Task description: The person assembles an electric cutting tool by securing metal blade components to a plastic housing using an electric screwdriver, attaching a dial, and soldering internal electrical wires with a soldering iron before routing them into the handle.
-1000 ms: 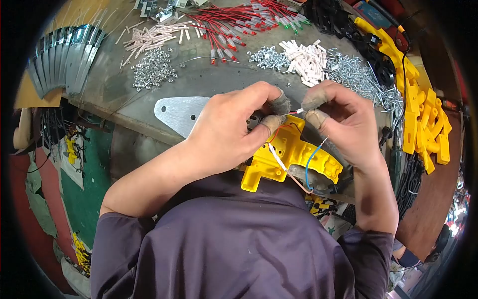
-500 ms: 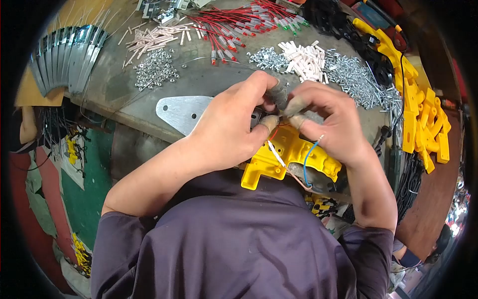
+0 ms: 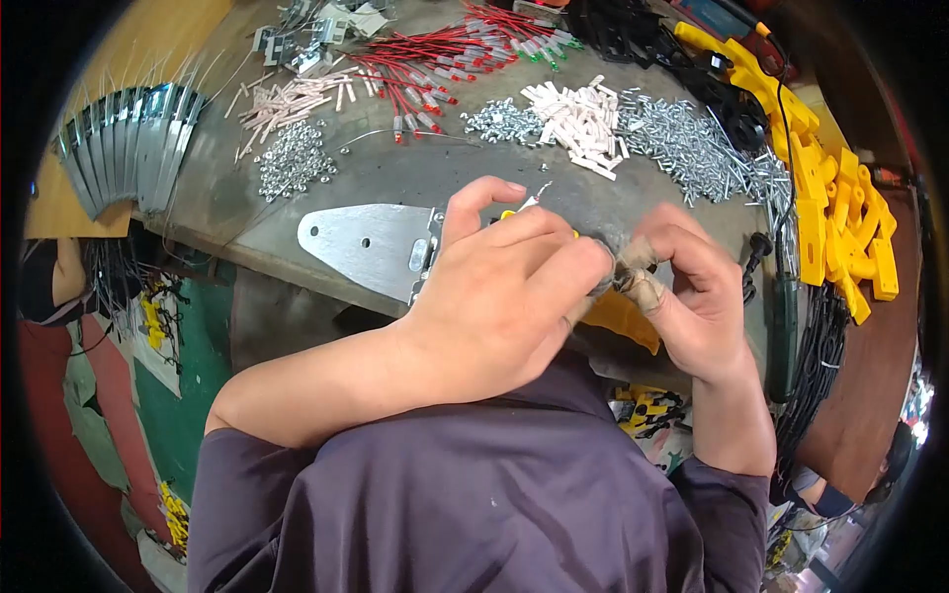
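Note:
My left hand (image 3: 529, 287) lies over a yellow plastic housing (image 3: 625, 321) and hides most of it. Its fingers are curled, with thumb and fingertips drawn together beside my right hand (image 3: 692, 292). The right hand's covered thumb and finger pinch together there; whatever is between them is too small and hidden to name. A white-sleeved wire end (image 3: 535, 198) with a bare tip sticks up past the left fingers. Left of the left hand, a flat silver metal plate (image 3: 366, 242) with holes rests at the bench edge.
Across the bench (image 3: 395, 178) lie nuts (image 3: 295, 158), screws (image 3: 682, 148), white sleeves (image 3: 578, 119) and red-wired indicator lights (image 3: 425, 74). Yellow housings (image 3: 840, 217) are heaped at right, near a dark green cylindrical tool (image 3: 784, 336). Fanned metal strips (image 3: 129, 148) stand at left.
The yellow housing has been turned and is now mostly under my left hand. The left hand has moved right over it. The blue wire is out of sight, and a white-sleeved wire end points upward.

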`<action>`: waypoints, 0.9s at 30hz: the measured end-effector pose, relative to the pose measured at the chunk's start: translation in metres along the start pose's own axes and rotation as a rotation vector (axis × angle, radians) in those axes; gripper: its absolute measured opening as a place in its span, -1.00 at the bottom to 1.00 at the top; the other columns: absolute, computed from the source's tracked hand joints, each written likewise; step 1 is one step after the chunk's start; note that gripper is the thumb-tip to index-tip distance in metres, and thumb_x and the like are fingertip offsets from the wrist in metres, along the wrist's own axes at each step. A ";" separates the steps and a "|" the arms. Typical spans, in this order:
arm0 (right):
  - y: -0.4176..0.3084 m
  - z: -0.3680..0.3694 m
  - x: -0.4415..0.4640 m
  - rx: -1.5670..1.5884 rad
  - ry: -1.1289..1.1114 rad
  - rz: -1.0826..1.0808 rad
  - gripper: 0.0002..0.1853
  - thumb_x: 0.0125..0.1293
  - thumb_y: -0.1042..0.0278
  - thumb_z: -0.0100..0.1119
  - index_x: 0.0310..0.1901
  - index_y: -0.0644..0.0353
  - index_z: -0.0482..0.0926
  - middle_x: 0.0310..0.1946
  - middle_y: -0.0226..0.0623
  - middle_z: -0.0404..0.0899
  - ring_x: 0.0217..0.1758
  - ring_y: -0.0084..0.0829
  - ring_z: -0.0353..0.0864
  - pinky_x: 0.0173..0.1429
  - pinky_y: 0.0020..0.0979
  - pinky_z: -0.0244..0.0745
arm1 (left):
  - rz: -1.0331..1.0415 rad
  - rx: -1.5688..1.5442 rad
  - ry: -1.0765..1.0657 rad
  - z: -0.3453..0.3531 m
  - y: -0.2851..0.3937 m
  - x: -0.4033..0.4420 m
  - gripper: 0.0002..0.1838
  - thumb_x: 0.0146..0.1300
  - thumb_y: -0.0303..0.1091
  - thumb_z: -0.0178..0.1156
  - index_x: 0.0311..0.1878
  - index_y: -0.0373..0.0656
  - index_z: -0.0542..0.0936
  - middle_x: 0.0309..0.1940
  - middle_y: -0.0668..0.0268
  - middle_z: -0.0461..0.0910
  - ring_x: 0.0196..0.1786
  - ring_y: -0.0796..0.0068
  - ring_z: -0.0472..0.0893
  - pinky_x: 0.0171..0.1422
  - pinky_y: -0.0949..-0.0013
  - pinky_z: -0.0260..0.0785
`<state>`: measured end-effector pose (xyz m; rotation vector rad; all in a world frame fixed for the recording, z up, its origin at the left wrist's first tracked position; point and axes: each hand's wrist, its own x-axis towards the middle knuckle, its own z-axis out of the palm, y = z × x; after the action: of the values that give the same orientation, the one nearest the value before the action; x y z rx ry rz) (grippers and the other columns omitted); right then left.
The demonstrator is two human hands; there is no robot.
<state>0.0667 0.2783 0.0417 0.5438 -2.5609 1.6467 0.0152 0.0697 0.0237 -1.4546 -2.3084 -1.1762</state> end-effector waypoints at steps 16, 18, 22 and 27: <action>0.000 -0.053 -0.065 -0.493 0.050 0.349 -0.80 -0.03 0.56 0.26 -0.30 0.26 0.53 -0.35 -0.17 0.58 -0.24 -0.19 0.60 -0.11 -0.34 0.47 | 0.265 0.173 0.116 0.006 -0.024 0.007 -0.79 -0.02 -0.33 0.19 -0.25 -0.04 0.58 -0.39 0.44 0.58 -0.32 0.54 0.57 0.02 0.29 0.35; 0.016 -0.046 -0.038 -0.483 0.010 0.318 -0.77 -0.01 0.55 0.24 -0.25 0.30 0.52 -0.25 -0.15 0.56 -0.13 -0.19 0.59 -0.02 -0.35 0.46 | 0.280 0.216 0.128 0.005 -0.029 0.010 -0.80 -0.02 -0.33 0.20 -0.25 -0.04 0.58 -0.38 0.44 0.58 -0.34 0.54 0.56 -0.01 0.30 0.34; 0.032 -0.027 0.020 -0.348 -0.007 0.103 -0.78 0.05 0.50 0.21 -0.22 0.30 0.55 -0.19 -0.14 0.54 -0.04 -0.12 0.53 0.05 -0.32 0.43 | 0.252 0.307 0.136 -0.001 -0.033 0.016 -0.80 -0.03 -0.34 0.20 -0.26 -0.03 0.59 -0.37 0.44 0.58 -0.38 0.54 0.52 -0.05 0.32 0.31; 0.055 0.000 0.064 -0.909 -0.048 -0.054 -0.75 -0.03 0.42 0.29 -0.28 0.31 0.56 -0.30 -0.14 0.49 -0.11 -0.12 0.51 0.01 -0.20 0.46 | 0.269 0.267 0.146 0.003 -0.038 0.015 -0.80 -0.02 -0.37 0.21 -0.26 -0.04 0.59 -0.36 0.44 0.58 -0.39 0.53 0.51 -0.06 0.31 0.30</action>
<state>-0.0104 0.2819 0.0080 0.5376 -2.8860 0.3257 -0.0227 0.0736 0.0091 -1.4687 -2.0060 -0.8343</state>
